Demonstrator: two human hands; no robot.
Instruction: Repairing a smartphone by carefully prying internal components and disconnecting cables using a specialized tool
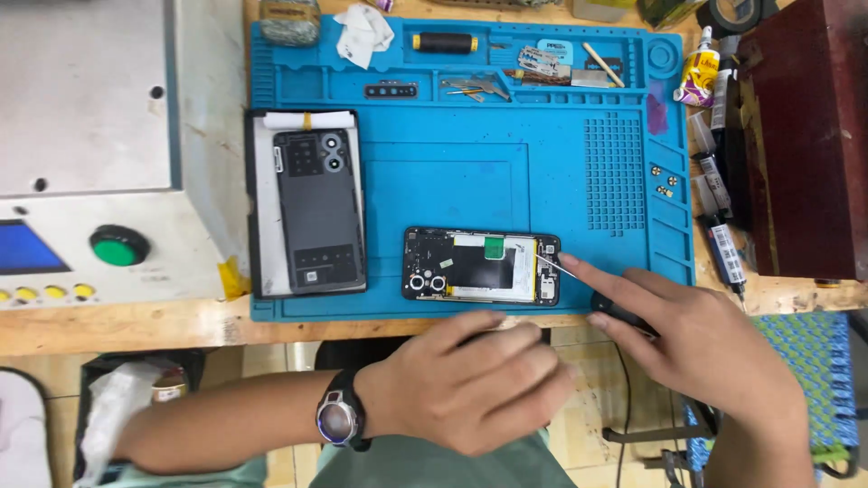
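Note:
An opened phone (481, 265) lies flat near the front edge of a blue repair mat (452, 181), its boards and two camera rings exposed. My right hand (705, 352) grips a black-handled tool; its thin metal tip (556, 263) touches the phone's right end, and my index finger is stretched along the shaft. My left hand (470, 384) has a watch (339, 418) on the wrist. It sits at the table's front edge just below the phone, fingers curled together with nothing seen in them.
A grey phone back cover (318, 210) lies on a dark tray (262, 208) at the mat's left. A white machine with a green button (117, 245) stands farther left. Small parts, tweezers and a crumpled tissue (363, 32) fill the mat's top slots. Syringes (714, 208) and a dark red box (805, 136) stand at the right.

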